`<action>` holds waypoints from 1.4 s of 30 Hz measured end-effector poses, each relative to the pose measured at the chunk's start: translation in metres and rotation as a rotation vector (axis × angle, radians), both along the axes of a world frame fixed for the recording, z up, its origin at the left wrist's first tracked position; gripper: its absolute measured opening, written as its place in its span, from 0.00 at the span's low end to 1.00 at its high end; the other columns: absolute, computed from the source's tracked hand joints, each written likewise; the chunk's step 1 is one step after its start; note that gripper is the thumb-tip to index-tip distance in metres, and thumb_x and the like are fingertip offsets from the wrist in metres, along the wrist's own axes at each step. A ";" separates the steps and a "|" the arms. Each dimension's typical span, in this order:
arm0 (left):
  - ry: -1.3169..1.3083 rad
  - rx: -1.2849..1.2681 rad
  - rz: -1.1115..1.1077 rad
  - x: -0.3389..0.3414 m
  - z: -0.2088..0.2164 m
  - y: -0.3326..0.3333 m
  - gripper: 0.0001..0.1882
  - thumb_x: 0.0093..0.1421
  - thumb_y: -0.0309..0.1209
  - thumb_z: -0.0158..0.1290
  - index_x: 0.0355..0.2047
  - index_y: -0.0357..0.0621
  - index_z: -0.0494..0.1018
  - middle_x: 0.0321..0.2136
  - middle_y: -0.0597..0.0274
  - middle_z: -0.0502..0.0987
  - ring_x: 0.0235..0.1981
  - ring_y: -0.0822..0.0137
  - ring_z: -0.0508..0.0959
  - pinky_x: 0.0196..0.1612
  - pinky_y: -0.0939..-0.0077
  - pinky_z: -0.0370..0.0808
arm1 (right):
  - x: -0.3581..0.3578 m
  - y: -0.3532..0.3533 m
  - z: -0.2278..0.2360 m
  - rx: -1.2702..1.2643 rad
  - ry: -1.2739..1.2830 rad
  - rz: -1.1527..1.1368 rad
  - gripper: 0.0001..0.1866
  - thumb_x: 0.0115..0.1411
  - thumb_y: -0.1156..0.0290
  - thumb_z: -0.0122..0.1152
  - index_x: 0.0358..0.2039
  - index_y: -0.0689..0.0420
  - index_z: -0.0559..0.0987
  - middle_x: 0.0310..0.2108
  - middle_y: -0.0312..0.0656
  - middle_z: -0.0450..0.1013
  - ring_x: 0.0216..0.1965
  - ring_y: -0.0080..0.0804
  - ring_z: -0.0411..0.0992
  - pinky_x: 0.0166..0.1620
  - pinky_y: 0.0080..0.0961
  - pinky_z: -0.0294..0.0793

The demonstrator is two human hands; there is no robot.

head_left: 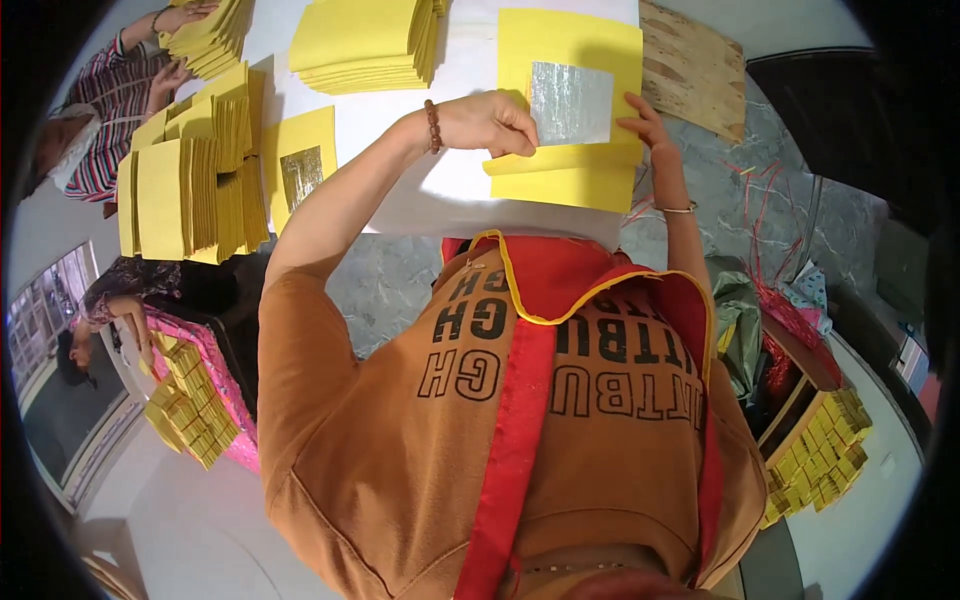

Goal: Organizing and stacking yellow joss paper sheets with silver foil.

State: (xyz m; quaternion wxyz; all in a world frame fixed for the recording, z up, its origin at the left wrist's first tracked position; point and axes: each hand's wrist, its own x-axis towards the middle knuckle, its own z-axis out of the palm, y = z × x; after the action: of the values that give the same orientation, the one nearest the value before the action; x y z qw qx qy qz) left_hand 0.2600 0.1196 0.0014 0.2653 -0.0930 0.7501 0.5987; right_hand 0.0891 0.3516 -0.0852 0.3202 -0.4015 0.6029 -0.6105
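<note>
A yellow paper sheet (570,30) with a silver foil square (572,103) in its middle lies before me on the white table. Its near edge is turned up into a folded flap (562,170). My left hand (495,122), a beaded bracelet at its wrist, is closed, fingers curled on the sheet where foil and flap meet. At the sheet's right edge, my right hand (655,135) has its fingers apart, touching the paper. Left of my left forearm lies another yellow sheet (318,135) with a foil square (303,175).
Stacks of yellow paper (365,45) and folded bundles (175,195) stand on the table's left side. A person in a striped top (120,95) handles paper at far left; another stands behind. Right of the table are a wooden board (693,65), red strings and a box of bundles (822,455).
</note>
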 end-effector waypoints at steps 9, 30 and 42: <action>-0.004 0.013 0.009 0.001 0.000 0.001 0.08 0.53 0.32 0.53 0.29 0.40 0.76 0.19 0.72 0.71 0.20 0.81 0.66 0.25 0.84 0.65 | -0.001 0.003 0.035 0.197 0.361 0.197 0.32 0.39 0.64 0.68 0.49 0.47 0.72 0.61 0.42 0.50 0.63 0.39 0.46 0.61 0.35 0.46; 0.120 -0.067 -0.074 0.015 0.016 -0.004 0.19 0.51 0.39 0.56 0.41 0.42 0.72 0.34 0.61 0.74 0.34 0.72 0.72 0.37 0.76 0.70 | 0.014 -0.001 0.020 0.133 0.488 0.084 0.19 0.50 0.73 0.56 0.45 0.50 0.75 0.62 0.46 0.47 0.62 0.41 0.49 0.60 0.34 0.49; 0.863 -1.063 0.019 0.043 -0.007 0.026 0.26 0.45 0.21 0.48 0.47 0.54 0.70 0.49 0.62 0.68 0.51 0.59 0.66 0.49 0.66 0.63 | 0.017 0.000 0.035 0.110 0.919 -0.062 0.16 0.50 0.70 0.58 0.42 0.44 0.78 0.57 0.43 0.58 0.58 0.43 0.54 0.57 0.36 0.53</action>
State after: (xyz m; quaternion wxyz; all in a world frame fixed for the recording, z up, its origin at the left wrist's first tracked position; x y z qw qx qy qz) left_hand 0.3029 0.1452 -0.0056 -0.1445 0.0297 0.9798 0.1351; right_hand 0.1063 0.3519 -0.0506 0.0221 -0.5947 0.7255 -0.3458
